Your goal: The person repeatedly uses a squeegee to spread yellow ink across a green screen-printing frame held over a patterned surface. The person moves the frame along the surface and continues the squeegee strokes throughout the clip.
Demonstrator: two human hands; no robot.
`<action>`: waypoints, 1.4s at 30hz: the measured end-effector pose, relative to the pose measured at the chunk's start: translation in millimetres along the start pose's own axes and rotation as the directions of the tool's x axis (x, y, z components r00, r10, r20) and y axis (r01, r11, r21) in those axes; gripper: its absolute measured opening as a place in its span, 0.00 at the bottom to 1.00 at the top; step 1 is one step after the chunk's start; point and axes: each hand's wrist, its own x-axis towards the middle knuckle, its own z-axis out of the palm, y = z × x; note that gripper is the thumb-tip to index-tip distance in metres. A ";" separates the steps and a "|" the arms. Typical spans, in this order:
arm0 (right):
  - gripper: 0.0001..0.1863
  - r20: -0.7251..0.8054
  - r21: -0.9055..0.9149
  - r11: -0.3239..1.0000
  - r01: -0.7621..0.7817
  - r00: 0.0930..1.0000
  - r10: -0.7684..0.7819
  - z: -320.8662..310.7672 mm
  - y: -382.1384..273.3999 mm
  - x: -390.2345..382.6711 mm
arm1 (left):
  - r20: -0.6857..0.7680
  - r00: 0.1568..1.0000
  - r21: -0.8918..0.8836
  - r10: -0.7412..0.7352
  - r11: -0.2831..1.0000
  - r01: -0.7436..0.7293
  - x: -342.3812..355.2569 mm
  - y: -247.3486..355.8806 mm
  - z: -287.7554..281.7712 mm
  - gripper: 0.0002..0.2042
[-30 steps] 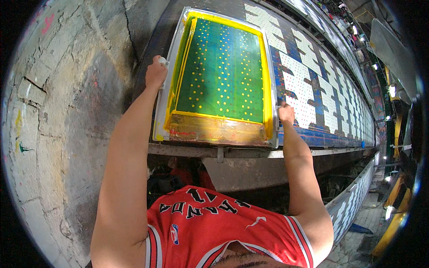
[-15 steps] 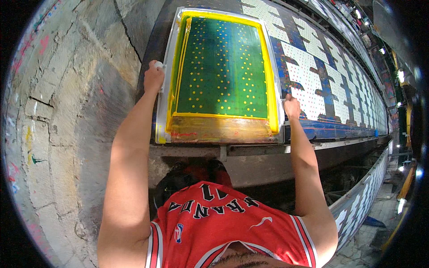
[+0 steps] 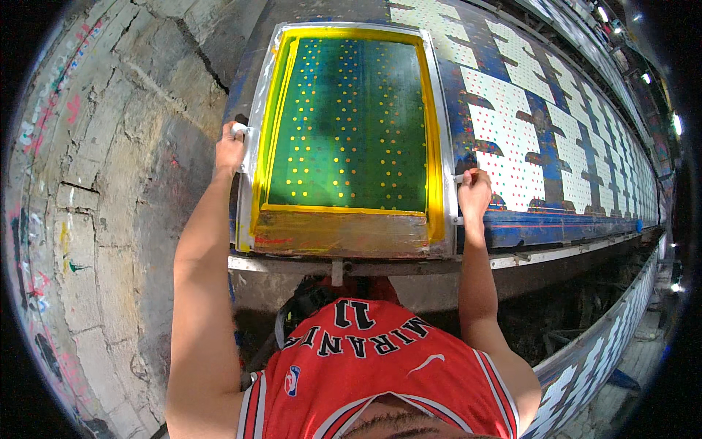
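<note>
Item 1, screen frame [image 3: 351, 139]: I log it between the 2 hands on the worktop [image 3: 563, 228], right of the left hand and left of the right hand. Its long axis runs away from the body, crosswise to the line joining the hands.

Item 2, left hand [image 3: 230, 150]: fingers wrapped round the white left handle [image 3: 239, 129], at the frame's left edge. It sits farther up the long side.

Item 3, right hand [image 3: 474, 192]: fingers curled on the right handle [image 3: 459, 178], at the opposite edge; part of the grip is hidden from me. This is the hand nearer the body.

Item 4, dotted white panels [image 3: 504, 121]: just beyond the right hand and to its right.

Item 5, cracked grey masonry [image 3: 110, 190]: left of the left hand.
</note>
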 end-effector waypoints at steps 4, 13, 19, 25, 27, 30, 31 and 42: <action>0.10 0.073 0.300 0.884 0.358 0.916 -0.395 -25.2 -39.0 -29.8 | -0.017 1.000 0.015 0.005 1.000 -0.004 -0.2 -0.4 -1.5 0.19; 0.27 0.546 0.444 0.500 0.744 0.218 -0.809 -31.0 -120.4 -136.4 | -0.008 0.998 0.018 0.058 0.998 -0.058 12.4 -16.5 7.0 0.19; 0.19 0.549 0.249 0.345 0.905 0.162 -0.820 -19.7 -122.3 -154.8 | 0.011 0.998 0.013 0.062 0.998 -0.062 8.1 -10.6 3.3 0.20; 0.16 0.660 0.197 0.592 0.782 0.341 -0.670 -23.5 -152.6 -134.8 | 0.019 0.998 0.041 0.052 0.998 -0.053 3.2 -4.5 1.7 0.19; 0.12 0.612 0.136 0.658 0.741 0.459 -0.644 -14.7 -167.6 -129.4 | 0.014 0.998 0.038 0.060 0.997 -0.060 4.9 -6.8 3.8 0.20; 0.16 0.576 0.040 0.732 0.680 0.583 -0.573 0.6 -191.0 -136.9 | 0.019 0.998 0.039 0.063 0.997 -0.064 7.4 -9.4 5.3 0.20; 0.17 0.575 0.022 0.722 0.692 0.582 -0.576 1.0 -195.2 -135.0 | 0.023 0.997 0.040 0.069 0.997 -0.069 8.2 -9.4 4.7 0.20; 0.13 0.702 -0.065 0.716 0.695 0.542 -0.462 -28.6 -169.6 -141.1 | 0.118 0.993 -0.036 0.028 0.999 -0.023 4.8 -4.0 -1.9 0.21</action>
